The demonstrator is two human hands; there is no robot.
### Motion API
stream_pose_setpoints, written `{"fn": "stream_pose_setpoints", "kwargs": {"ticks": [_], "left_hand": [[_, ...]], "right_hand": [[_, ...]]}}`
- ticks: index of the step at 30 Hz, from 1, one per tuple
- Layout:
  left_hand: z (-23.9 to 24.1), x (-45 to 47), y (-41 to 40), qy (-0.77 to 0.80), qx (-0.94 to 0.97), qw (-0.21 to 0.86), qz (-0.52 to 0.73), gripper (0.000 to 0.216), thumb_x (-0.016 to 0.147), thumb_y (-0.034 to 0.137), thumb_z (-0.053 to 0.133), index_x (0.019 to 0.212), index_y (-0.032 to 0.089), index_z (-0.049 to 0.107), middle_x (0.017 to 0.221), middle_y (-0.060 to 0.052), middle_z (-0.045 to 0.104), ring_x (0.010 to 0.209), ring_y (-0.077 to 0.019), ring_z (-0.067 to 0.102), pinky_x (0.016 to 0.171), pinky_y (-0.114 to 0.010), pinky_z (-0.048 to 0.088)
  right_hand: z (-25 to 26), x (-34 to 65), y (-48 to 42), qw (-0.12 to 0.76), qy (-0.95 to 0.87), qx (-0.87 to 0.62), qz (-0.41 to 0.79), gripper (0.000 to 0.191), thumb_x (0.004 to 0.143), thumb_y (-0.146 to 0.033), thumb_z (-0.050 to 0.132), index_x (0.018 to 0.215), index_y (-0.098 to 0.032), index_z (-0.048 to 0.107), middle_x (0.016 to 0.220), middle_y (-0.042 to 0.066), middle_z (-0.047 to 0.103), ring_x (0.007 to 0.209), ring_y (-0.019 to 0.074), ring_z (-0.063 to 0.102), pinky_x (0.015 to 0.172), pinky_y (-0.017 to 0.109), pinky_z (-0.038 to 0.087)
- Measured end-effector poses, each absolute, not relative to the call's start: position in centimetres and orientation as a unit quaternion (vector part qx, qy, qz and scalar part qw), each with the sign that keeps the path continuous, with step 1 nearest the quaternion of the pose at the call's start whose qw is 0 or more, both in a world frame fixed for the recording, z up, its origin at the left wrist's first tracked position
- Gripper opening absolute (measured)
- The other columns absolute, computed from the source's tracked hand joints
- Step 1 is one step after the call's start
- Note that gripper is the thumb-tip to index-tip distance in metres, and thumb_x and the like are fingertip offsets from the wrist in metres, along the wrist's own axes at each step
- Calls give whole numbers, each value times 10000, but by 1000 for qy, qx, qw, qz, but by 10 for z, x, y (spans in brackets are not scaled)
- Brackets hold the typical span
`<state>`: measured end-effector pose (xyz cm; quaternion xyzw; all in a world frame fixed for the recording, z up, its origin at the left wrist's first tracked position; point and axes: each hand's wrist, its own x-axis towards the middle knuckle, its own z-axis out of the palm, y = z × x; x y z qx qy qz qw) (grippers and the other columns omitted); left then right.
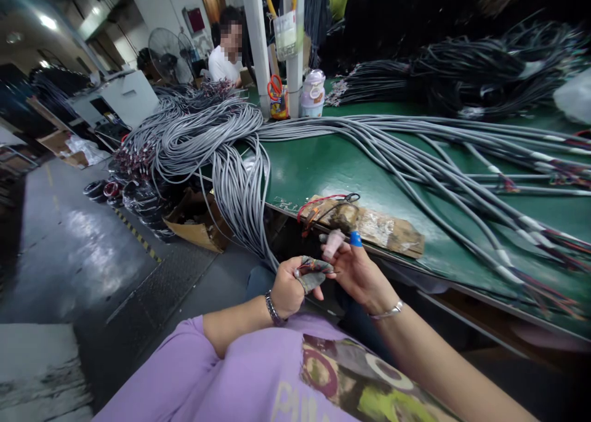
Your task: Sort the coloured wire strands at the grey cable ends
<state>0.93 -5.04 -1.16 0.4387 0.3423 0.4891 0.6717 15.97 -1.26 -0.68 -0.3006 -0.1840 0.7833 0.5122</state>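
My left hand (pixel 287 291) is closed round the end of a grey cable, where a bundle of thin coloured wires (pixel 314 265) sticks out towards the right. My right hand (pixel 364 277) is held beside the wire tips, palm turned up and fingers apart. A pink covering (pixel 333 245) is on one of its fingers and a blue wrap (pixel 355 238) on another digit. Whether its lower fingers touch the wires I cannot tell. A large bunch of grey cables (pixel 240 188) hangs over the table edge, down to the left of my hands.
On the green table (pixel 305 170) a taped cardboard strip (pixel 388 228) lies at the edge with red and black leads. Grey cables (pixel 415 157) stretch right. Behind are a post (pixel 256 47), orange scissors (pixel 274 87), a lilac bottle (pixel 313 93) and a seated person (pixel 224 59). A cardboard box (pixel 196 222) stands below left.
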Motion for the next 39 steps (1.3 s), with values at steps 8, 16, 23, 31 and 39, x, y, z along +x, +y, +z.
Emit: {"fn": "stream_pose_setpoints", "kwargs": {"ticks": [8, 16, 23, 31, 39], "left_hand": [[-12, 2, -61, 343, 429, 670, 499, 335, 695, 370, 776, 891, 113, 689, 878, -111, 738, 435, -93, 573, 422, -213, 434], [3, 4, -44, 304, 358, 718, 513, 319, 615, 351, 795, 789, 112, 676, 725, -92, 729, 344, -81, 509, 320, -180, 254], [-3, 5, -29, 284, 349, 737, 505, 282, 600, 318, 791, 762, 112, 687, 716, -87, 729, 328, -72, 499, 314, -182, 209], [-12, 9, -25, 281, 330, 755, 492, 279, 645, 346, 765, 760, 103, 691, 704, -97, 727, 319, -82, 507, 298, -185, 178], [-14, 10, -28, 296, 328, 755, 484, 270, 615, 310, 772, 765, 108, 675, 724, -97, 730, 320, -78, 493, 314, -189, 213]], "right_hand": [[-19, 175, -20, 496, -196, -334, 777, 406, 780, -626, 623, 757, -224, 675, 777, 28, 696, 635, 130, 616, 595, 239, 523], [1, 170, -9, 471, -273, -342, 766, 334, 761, -524, 706, 802, -192, 696, 683, 4, 634, 589, 112, 571, 548, 222, 512], [5, 160, -10, 486, -251, -377, 748, 334, 764, -533, 697, 774, -201, 663, 639, -11, 599, 538, 103, 524, 500, 222, 505], [3, 159, -8, 516, -260, -359, 733, 355, 724, -520, 738, 818, -179, 704, 707, 41, 695, 573, 135, 579, 540, 258, 480], [0, 159, -12, 510, -238, -348, 750, 367, 769, -534, 692, 833, -173, 703, 785, 73, 729, 573, 150, 596, 531, 273, 485]]}}
